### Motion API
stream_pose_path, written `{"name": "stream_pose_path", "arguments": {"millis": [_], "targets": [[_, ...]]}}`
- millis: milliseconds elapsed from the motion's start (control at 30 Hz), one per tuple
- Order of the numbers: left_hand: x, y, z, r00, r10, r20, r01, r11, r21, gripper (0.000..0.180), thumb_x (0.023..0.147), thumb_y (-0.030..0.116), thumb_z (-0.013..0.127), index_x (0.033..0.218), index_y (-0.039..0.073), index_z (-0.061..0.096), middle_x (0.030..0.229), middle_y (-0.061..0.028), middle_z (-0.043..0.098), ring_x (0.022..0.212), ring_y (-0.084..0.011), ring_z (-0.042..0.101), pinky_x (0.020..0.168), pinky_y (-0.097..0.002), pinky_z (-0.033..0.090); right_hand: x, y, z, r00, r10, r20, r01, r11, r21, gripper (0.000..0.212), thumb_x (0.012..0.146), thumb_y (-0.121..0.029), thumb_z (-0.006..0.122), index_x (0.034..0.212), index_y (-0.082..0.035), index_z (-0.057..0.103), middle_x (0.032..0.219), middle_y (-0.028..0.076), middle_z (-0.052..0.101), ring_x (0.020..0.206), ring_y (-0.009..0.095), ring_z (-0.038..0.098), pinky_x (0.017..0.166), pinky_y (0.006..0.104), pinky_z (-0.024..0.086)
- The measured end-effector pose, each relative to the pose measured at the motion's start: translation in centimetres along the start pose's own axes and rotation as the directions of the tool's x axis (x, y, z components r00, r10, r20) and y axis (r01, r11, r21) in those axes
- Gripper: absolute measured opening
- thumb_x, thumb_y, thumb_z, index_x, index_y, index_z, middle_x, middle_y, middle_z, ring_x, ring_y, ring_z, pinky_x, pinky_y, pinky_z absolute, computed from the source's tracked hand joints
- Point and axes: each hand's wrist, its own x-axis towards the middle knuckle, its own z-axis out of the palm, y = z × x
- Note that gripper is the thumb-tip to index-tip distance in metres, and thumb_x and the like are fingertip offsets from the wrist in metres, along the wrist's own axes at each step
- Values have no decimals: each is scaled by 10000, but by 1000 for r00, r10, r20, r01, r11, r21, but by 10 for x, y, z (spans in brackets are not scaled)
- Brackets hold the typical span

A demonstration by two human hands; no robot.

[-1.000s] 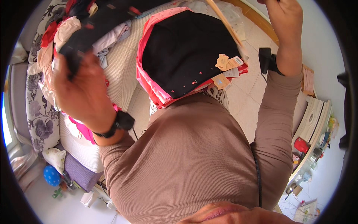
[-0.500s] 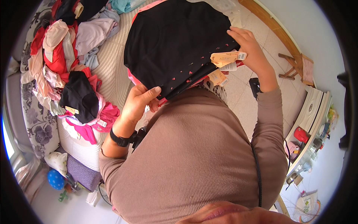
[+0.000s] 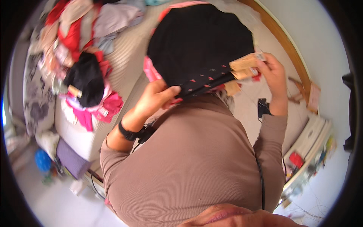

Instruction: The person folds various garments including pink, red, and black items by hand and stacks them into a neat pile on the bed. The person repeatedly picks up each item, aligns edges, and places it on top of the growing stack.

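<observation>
Black briefs (image 3: 200,41) with small red-pink prints along the near edge are spread out in front of me, over pink fabric (image 3: 152,70) that peeks out at the left. My left hand (image 3: 159,96) is closed on the near left corner of the briefs, thumb on top. At the right end, my right hand (image 3: 274,73) pinches a tan paper tag (image 3: 244,65) attached to the briefs. Another tan tag (image 3: 232,89) hangs just below. Motion blurs the print and the tags, and the fingers under the fabric are hidden.
On the pale ribbed sofa cover (image 3: 124,49) to the left lies a heap of clothes, with a tagged black garment (image 3: 85,79) and a pink one (image 3: 109,108). A wooden folding stool (image 3: 312,96) and a white cabinet (image 3: 308,138) stand at the right.
My right hand has moved from the far right edge of the briefs down to the tag and now pinches it. The left hand keeps its corner; the view has shifted.
</observation>
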Motion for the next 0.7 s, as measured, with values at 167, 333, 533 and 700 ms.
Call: {"name": "stream_pose_path", "arguments": {"millis": [167, 333, 533, 700], "targets": [[-4, -3, 0, 997, 80, 8, -80, 989, 126, 452, 925, 389, 717, 838, -47, 637, 692, -112, 621, 651, -175, 633, 570, -381, 507, 62, -2, 36, 987, -157, -23, 136, 913, -386, 269, 1015, -131, 644, 1239, 18, 633, 1025, 78, 694, 917, 157, 657, 840, 293, 536], [9, -44, -51, 822, 515, -245, -401, 828, 392, 385, 899, 355, 795, 896, 0, 646, 811, -106, 650, 752, -180, 661, 656, -342, 542, 68, 15, 47, 958, -275, 84, 240, 606, -758, 393, 994, -124, 630, 1368, -10, 589, 1251, 164, 653, 1073, 259, 651, 962, 380, 512], [37, -111, -184, 188, 749, -636, 387, 538, 749, 663, 734, 277, 847, 1276, 47, 541, 1385, -210, 487, 1268, -396, 493, 967, -488, 471, 61, 12, 35, 962, -269, 39, 234, 749, -620, 348, 999, -88, 620, 1337, -5, 612, 1252, 141, 659, 1053, 224, 654, 948, 354, 521], [32, -134, -228, 337, 699, -631, 416, 491, 766, 475, 739, 258, 834, 1114, 33, 649, 1311, -184, 579, 1226, -381, 556, 946, -496, 506, 49, 2, 40, 961, -272, 43, 245, 772, -586, 310, 996, -71, 632, 1298, -1, 631, 1238, 117, 664, 1017, 190, 657, 917, 326, 528]]}}
